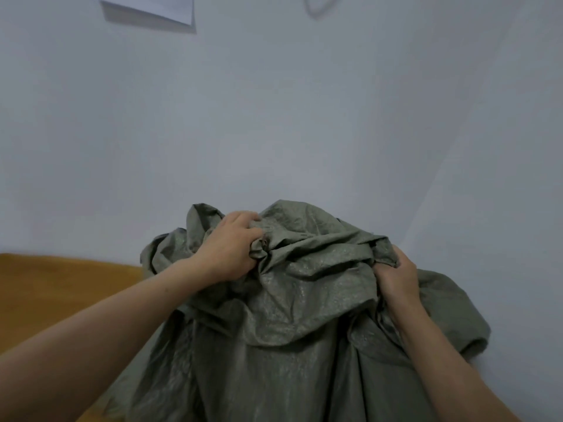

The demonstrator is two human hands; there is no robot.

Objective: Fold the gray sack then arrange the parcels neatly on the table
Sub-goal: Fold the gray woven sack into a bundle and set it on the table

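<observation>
Pale bluish-white plain wall (274, 117) is filling the far half of the view. The crumpled gray-green woven plastic sack (304, 315) is sitting centre and near, bunched high and draping down toward the near edge. It is covering whatever is under it, and no parcels are showing. An orange-brown wooden table surface (45, 287) is peeking out at left, just beside the sack.

The left hand (231, 248) is gripping a twisted wad of sack near the top left, fingers curled into the fabric. The right hand (396, 275) is clutching a gathered edge on the right side, fingers wrapped round it. A white paper sheet (152, 7) is hanging on the wall far left.

Judging the step as gathering and straightening the sack before folding. Doing it well probably means:
- letting go of the wads and finding two true corners or a seam
- pulling the hands apart to tension the fabric
- shaking out the creases
- laying it flat on the table

The stiff weave is likely to be holding wrinkles and springing back, so press each fold down firmly.
</observation>
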